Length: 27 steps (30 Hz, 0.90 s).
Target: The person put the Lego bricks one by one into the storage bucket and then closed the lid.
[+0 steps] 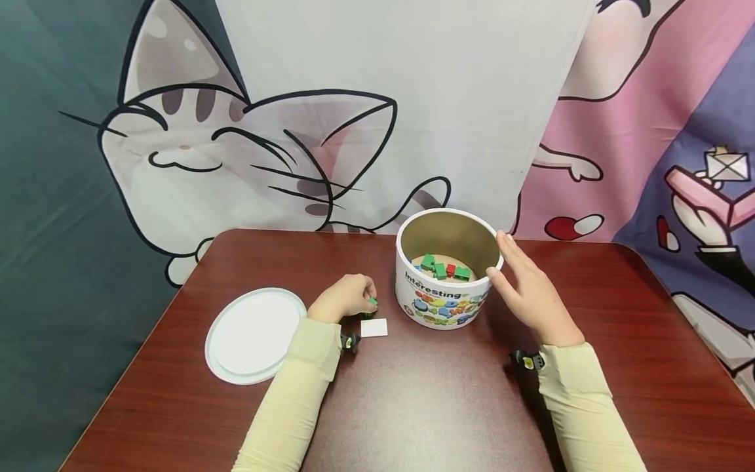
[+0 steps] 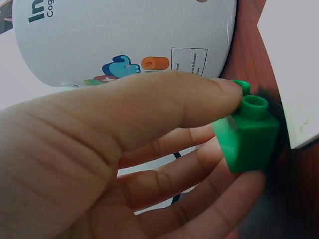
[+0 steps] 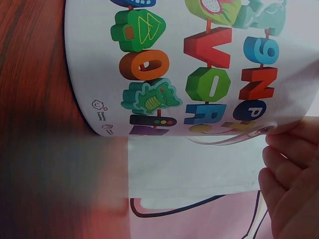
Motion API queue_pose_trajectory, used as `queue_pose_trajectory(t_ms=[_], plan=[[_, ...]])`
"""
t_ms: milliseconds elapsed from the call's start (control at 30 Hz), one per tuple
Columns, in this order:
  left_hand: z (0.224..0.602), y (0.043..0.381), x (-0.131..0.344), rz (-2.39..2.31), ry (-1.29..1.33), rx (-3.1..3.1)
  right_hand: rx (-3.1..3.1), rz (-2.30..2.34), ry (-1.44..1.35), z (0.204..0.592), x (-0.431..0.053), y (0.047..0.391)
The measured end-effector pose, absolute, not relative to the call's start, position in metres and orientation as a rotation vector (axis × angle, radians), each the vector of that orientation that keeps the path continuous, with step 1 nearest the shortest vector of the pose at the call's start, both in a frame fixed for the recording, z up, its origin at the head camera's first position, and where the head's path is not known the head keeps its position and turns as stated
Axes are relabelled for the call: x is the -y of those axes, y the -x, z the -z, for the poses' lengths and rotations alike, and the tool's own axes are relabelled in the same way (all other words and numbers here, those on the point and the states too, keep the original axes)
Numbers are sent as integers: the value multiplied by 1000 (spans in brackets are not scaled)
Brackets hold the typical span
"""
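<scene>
My left hand [image 1: 345, 298] pinches a green toy brick [image 2: 251, 142] with studs on top, low at the table just left of a printed white bucket [image 1: 439, 307]. In the left wrist view the thumb lies along one side of the brick and fingers lie along the other. A small white card [image 1: 374, 328] lies right beside it, on the near side. My right hand [image 1: 533, 298] rests against the bucket's right rim, its fingers extended. Inside the bucket are several green bricks [image 1: 439, 271] and a red one [image 1: 451, 269], with a bit of blue.
A round white lid [image 1: 253, 337] lies flat on the left of the brown table [image 1: 425, 406], partly behind the left sleeve. Behind the table's far edge hangs a cloth backdrop [image 1: 413, 78] with cartoon drawings.
</scene>
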<state>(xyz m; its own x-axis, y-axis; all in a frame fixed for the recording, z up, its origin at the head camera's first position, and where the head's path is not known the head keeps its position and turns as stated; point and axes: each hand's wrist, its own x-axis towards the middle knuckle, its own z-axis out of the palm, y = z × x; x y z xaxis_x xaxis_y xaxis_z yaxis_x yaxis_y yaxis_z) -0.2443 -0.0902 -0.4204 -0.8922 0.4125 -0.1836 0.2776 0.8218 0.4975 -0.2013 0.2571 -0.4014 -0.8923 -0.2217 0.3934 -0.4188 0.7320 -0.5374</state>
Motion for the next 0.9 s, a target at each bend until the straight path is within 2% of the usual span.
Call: queue_pose_trajectory(t_ms=[467, 900], plan=[[413, 247, 92, -940, -531, -2844, 2630, -872, -499, 403, -254, 202], [398, 242, 88, -1461, -492, -2861, 2624, -858, -494, 402, -253, 202]])
